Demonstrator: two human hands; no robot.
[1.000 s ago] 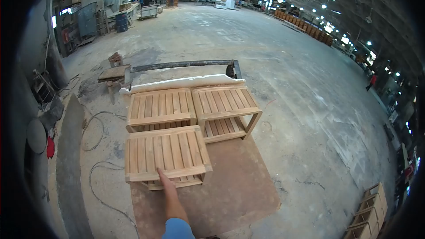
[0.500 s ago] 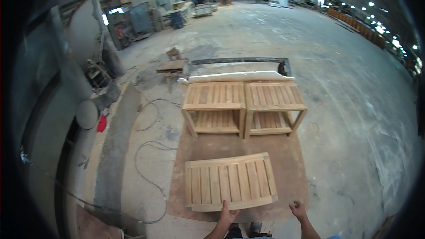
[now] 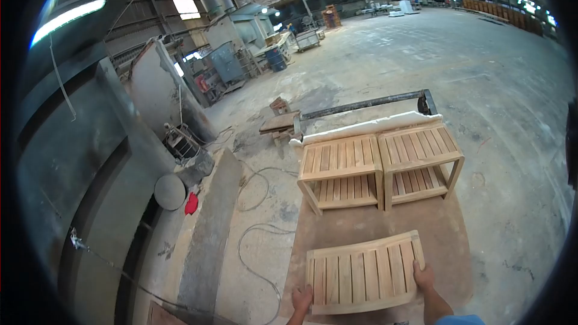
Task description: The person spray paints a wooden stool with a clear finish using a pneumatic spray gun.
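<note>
A slatted wooden bench (image 3: 365, 272) is right in front of me, its slatted top facing up; whatever lies beneath the top is hidden. My left hand (image 3: 302, 298) grips its left end near the front corner. On the opposite end, my right hand (image 3: 423, 278) is closed around the right edge, thumb on top. Just beyond stand two similar wooden benches, side by side, each with a lower slatted shelf: the left bench (image 3: 340, 161) and the right bench (image 3: 419, 145).
A brown board (image 3: 343, 222) lies under the benches. Behind them is a low frame with a dark bar (image 3: 361, 104). A hose (image 3: 242, 253) curls over the floor to the left, beside a concrete ledge (image 3: 211, 235) and a red cloth (image 3: 191, 203).
My right hand has come from free air onto the bench's right end. The left hand has shifted from the front edge to the left end. My view has turned left.
</note>
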